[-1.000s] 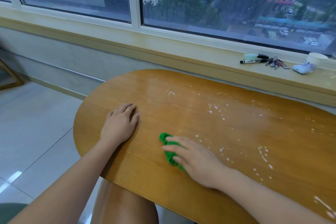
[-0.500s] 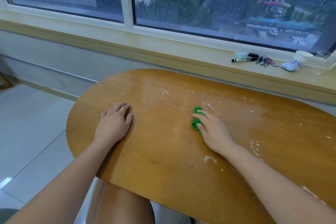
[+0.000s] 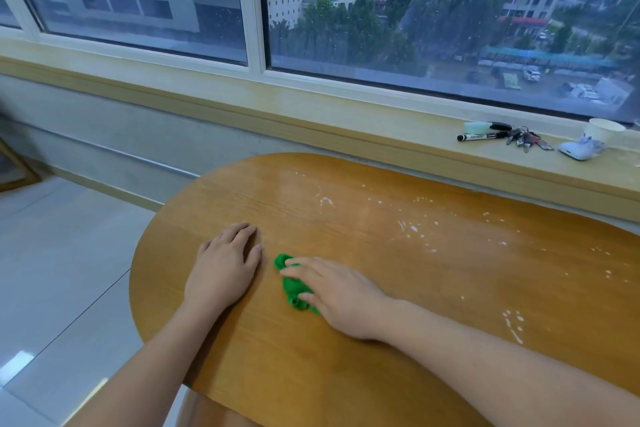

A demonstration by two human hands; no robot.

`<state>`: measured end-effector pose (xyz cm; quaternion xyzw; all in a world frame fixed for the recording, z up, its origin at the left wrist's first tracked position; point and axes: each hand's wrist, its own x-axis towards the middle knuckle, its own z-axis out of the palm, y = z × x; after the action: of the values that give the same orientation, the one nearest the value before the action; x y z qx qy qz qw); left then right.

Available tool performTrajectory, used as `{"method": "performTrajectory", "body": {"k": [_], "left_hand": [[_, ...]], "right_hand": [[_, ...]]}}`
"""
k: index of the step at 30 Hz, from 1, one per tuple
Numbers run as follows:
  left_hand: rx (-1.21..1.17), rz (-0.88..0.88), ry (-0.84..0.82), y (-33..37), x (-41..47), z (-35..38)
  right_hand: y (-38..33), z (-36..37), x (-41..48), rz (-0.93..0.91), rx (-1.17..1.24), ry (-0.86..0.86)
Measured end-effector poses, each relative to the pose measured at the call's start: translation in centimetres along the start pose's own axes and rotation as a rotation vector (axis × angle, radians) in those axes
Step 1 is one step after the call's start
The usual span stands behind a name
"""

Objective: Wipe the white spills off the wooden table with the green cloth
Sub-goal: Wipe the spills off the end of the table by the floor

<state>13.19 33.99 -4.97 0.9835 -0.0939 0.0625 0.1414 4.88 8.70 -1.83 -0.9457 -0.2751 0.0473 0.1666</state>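
Green cloth bunched on the wooden desk, pinned under the fingers of the right hand; only its left part shows past the fingertips. Right hand pressed flat on it, fingers spread a little, not curled round it. Left hand just beside the cloth, apart from it, palm down on the bare desk, fingers loosely together, holding nothing. White spills scattered as specks and streaks over the far and right parts of the desk, well apart from the cloth; too many to count. Windowsill behind: one paper cup, contents hidden; one black marker; one bunch of keys; one small white object.
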Motion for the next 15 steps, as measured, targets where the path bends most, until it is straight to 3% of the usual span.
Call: {"method": "performTrajectory", "body": {"k": [11,15], "left_hand": [[-0.027,-0.010,0.019,0.1,-0.2,-0.2],[-0.020,-0.004,0.032,0.1,-0.1,-0.1]], "right_hand": [[17.7,-6.5,9.5,0.470,0.011,0.239],[20.7,-7.1,11.4,0.639,-0.034,0.316]]}}
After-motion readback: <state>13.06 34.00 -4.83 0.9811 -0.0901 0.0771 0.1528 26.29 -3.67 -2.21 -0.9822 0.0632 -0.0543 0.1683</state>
